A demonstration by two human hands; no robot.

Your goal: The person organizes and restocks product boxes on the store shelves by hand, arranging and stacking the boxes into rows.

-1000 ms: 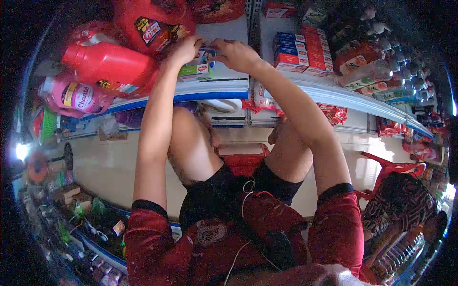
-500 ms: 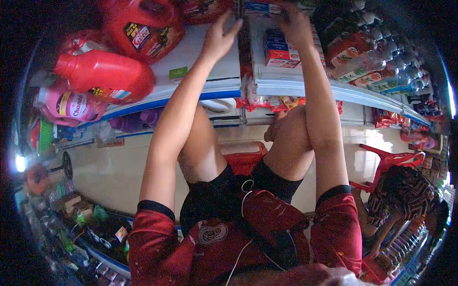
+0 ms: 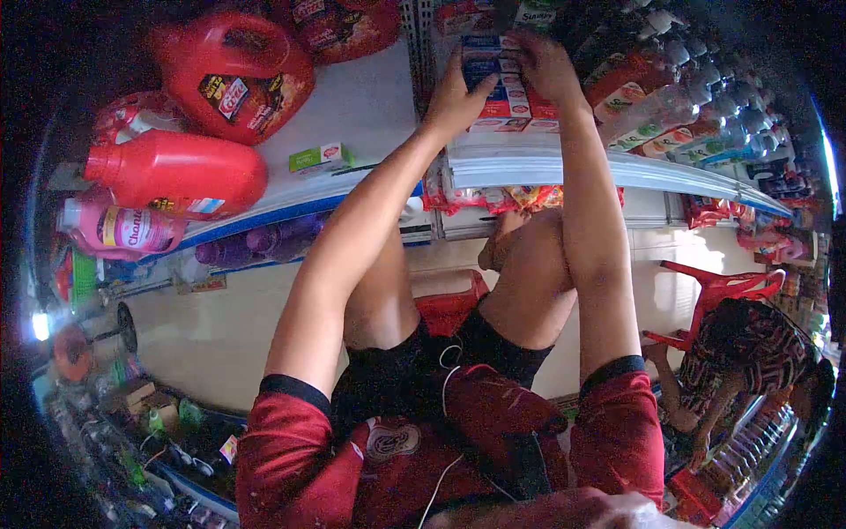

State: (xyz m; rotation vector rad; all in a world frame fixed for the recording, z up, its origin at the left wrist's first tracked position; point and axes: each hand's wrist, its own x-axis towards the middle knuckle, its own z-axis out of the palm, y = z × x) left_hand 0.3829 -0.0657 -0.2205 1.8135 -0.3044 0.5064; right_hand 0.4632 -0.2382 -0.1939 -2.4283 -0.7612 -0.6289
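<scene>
A stack of blue and red boxes stands on the white shelf in front of me. My left hand presses against the stack's left side, fingers up along it. At the stack's top right corner my right hand is closed over the boxes. Both arms reach out over my bare knees. Together the two hands clasp the stack between them.
A small green box lies alone on the left shelf board. Red detergent jugs and a pink bottle lie further left. Drink bottles fill the shelf at the right. Another person sits by a red chair.
Both hands left the small green box on the left shelf board and moved right to the stack of boxes. My left hand, open in the air half a second ago, now lies against the stack.
</scene>
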